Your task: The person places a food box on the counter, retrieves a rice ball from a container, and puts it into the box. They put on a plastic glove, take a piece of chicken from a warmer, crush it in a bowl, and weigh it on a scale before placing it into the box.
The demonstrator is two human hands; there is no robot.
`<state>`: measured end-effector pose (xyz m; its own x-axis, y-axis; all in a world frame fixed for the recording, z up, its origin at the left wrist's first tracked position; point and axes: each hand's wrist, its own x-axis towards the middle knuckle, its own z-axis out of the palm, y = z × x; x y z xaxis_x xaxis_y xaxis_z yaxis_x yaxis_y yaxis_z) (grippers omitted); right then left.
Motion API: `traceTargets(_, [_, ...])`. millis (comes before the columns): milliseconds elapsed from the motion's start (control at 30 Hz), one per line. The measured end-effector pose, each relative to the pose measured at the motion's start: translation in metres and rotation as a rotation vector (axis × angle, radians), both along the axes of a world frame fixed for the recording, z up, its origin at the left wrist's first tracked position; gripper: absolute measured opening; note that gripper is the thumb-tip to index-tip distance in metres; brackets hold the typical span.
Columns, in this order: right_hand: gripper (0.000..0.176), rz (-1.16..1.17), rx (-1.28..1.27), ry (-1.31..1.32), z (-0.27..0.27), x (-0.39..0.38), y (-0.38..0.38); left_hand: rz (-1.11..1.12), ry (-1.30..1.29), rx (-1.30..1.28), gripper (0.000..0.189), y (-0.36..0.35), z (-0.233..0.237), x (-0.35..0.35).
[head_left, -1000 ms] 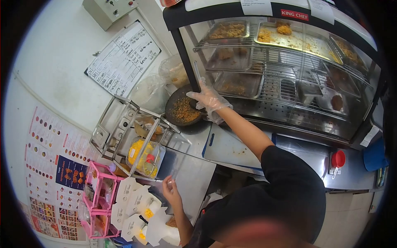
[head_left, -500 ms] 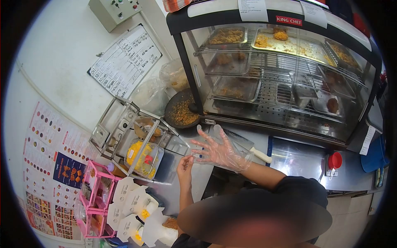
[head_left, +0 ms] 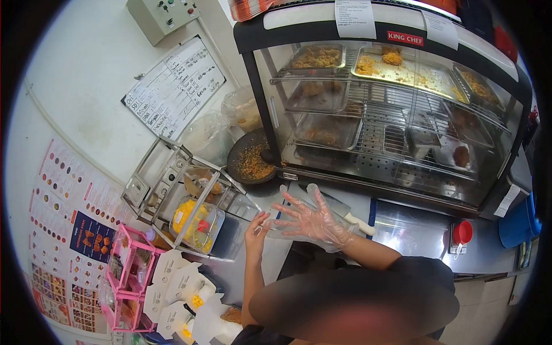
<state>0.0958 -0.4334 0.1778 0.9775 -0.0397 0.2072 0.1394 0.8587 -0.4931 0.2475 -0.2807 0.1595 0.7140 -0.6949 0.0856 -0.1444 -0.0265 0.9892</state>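
Observation:
My right hand (head_left: pixel 313 221) wears a clear plastic glove (head_left: pixel 336 234), loose and wrinkled around the palm and wrist. Its fingers are spread wide, palm showing, with nothing held. Close to the gloved fingertips is my left hand (head_left: pixel 256 231), bare and raised, its fingers loosely bent and apart; I see nothing in it. Behind the gloved hand a knife (head_left: pixel 357 224) with a white handle lies on the counter. Below and left of my bare hand stand opened white food boxes (head_left: pixel 167 282) containing yellow bits, white portions and a browned piece.
A glass-fronted warming cabinet (head_left: pixel 379 190) holds trays of fried food. Left of it is a dark pan (head_left: pixel 253 164) of brown crumbs. A metal rack (head_left: pixel 195 213) surrounds a tub of yellow food (head_left: pixel 192 227). Pink baskets (head_left: pixel 129 259) stand by the wall; a red cup (head_left: pixel 462 233) sits right.
My left fingers have parted from their pinch beside the glove's fingertips. The gloved hand has shifted slightly right and down, still spread.

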Motion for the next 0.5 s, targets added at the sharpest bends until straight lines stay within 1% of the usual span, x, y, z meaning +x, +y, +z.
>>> traceTargets(100, [0.089,-0.009,-0.022,-0.002,0.001,-0.003,-0.004,-0.086,-0.064,0.027,0.027,-0.008,-0.011,0.007])
traceTargets(200, [0.088,-0.023,-0.046,0.035,0.006,-0.009,-0.013,-0.021,-0.058,0.000,0.026,-0.017,-0.017,0.017])
traceTargets(300, [0.087,0.008,-0.002,0.061,0.001,-0.013,-0.025,0.111,0.016,0.003,0.022,-0.033,0.000,0.012])
traceTargets(400, [0.087,0.055,-0.032,0.016,-0.005,-0.014,-0.036,-0.035,-0.113,0.091,0.017,-0.048,0.016,0.006])
traceTargets(500, [0.087,0.054,-0.069,0.022,-0.008,-0.012,-0.048,-0.144,-0.103,0.051,0.017,-0.063,-0.001,0.020])
